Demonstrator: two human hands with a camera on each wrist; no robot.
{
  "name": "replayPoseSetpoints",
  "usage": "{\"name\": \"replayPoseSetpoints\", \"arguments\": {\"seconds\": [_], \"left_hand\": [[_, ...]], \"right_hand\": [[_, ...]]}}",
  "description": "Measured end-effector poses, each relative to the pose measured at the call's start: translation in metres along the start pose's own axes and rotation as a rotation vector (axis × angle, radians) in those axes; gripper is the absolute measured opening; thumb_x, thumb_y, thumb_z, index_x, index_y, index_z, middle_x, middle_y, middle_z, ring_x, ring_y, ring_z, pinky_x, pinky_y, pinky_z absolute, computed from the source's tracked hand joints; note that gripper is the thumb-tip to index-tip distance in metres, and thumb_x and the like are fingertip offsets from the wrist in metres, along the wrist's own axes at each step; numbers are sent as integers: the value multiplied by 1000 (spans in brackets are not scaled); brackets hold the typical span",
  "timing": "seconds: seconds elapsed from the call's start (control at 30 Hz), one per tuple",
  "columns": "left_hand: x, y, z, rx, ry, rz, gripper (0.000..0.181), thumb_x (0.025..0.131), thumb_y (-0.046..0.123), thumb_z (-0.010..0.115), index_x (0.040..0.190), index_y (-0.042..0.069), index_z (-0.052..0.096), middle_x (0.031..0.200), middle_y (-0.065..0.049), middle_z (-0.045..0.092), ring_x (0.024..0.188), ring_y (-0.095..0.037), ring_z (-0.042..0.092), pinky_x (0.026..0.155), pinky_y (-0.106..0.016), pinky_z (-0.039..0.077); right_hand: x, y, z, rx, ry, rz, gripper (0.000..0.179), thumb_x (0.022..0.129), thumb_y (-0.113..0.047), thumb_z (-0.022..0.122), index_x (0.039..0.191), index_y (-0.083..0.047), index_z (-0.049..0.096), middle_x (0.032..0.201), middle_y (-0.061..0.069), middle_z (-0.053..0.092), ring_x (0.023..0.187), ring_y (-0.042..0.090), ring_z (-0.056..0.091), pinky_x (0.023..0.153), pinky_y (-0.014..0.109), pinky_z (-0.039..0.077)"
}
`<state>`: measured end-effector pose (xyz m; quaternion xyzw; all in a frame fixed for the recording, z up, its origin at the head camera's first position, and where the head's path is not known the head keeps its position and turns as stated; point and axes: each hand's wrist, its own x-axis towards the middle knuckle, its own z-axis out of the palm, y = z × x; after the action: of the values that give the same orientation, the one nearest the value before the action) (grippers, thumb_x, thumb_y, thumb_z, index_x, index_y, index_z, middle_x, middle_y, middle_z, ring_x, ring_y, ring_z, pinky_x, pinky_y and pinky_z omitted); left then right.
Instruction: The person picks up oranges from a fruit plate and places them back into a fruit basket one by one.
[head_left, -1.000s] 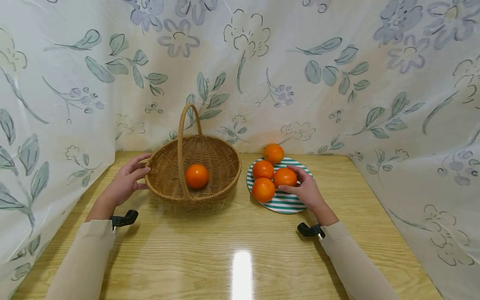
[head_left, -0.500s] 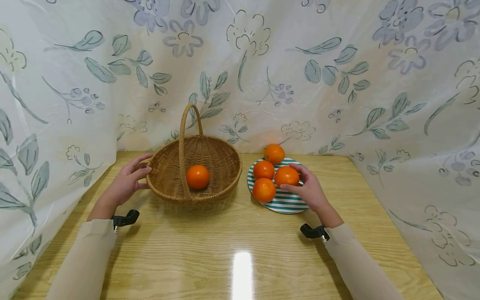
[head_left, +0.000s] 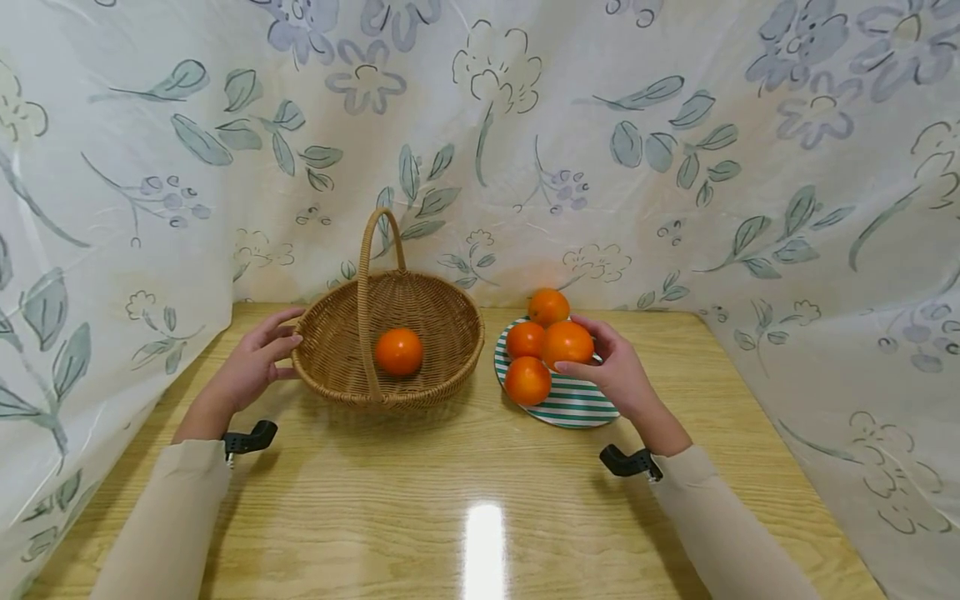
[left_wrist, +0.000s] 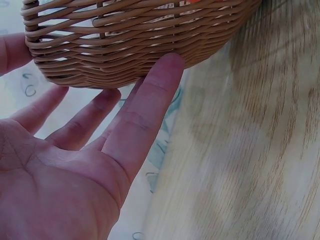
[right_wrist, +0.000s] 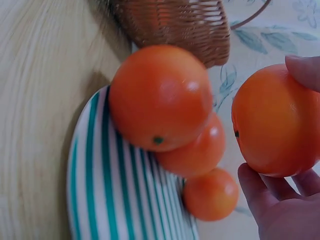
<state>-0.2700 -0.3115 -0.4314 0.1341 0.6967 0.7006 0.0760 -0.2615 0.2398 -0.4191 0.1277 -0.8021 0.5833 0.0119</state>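
Fingers of the right hand curve round a held orange, thumb on one side, fingertips on the other: a firm-looking grip, wrist raised over the table. From the right wrist view this fruit is clear of the striped plate, backdrop showing between it and its neighbours.

Left hand: fingers spread and mostly straight, tips against the left side of the wicker basket. From the left wrist view, one long finger lies with its tip on the outer weave; others reach behind and under the edge, where contact is partly hidden.

Basket stands at the left of the plate, well apart from it, tall arched handle upright. Inside, towards the near side and right of the handle's near leg, one lone orange.

Plate, white with green bands, carries a near orange at its left and a middle orange just behind. A far orange sits at the back edge; cannot tell whether plate or table bears it.

Setting: pale wooden table with a bright streak of reflected light; flowered cloth hung round it. Beige sleeves on both arms, a small black device at each wrist.
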Motion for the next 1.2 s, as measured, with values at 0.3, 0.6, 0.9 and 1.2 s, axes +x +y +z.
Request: {"name": "replayPoseSetpoints", "arguments": {"seconds": [0.3,0.6,0.9,1.2], "left_hand": [[0,1,-2,-16,-9,-2,55,109,18,50,160,13,28,135,-7,48,107,-13,68,78,-35,64],[0,1,-2,-9,-9,-14,56,109,18,50,160,13,28,135,-7,47,107,-12,67,79,-35,64],[0,1,-1,-7,-15,-9,57,109,19,51,160,12,27,136,-8,47,108,-13,67,79,-35,64],[0,1,-2,-3,-14,-10,57,109,19,51,160,12,28,136,-7,49,108,-13,68,79,-36,64]], "right_hand": [[4,-25,10,87,-43,-6,75,86,-16,85,151,-15,47,148,7,51,125,26,55,94,23,58],[9,-46,27,165,-80,-2,74,86,-8,83,151,-11,47,147,7,52,124,28,56,94,26,59],[24,-56,42,158,-89,-16,73,84,-15,86,148,-16,51,143,5,56,123,27,58,95,30,59],[38,-70,58,199,-119,18,74,83,-17,87,148,-20,51,144,4,56,125,28,59,96,36,59]]}}
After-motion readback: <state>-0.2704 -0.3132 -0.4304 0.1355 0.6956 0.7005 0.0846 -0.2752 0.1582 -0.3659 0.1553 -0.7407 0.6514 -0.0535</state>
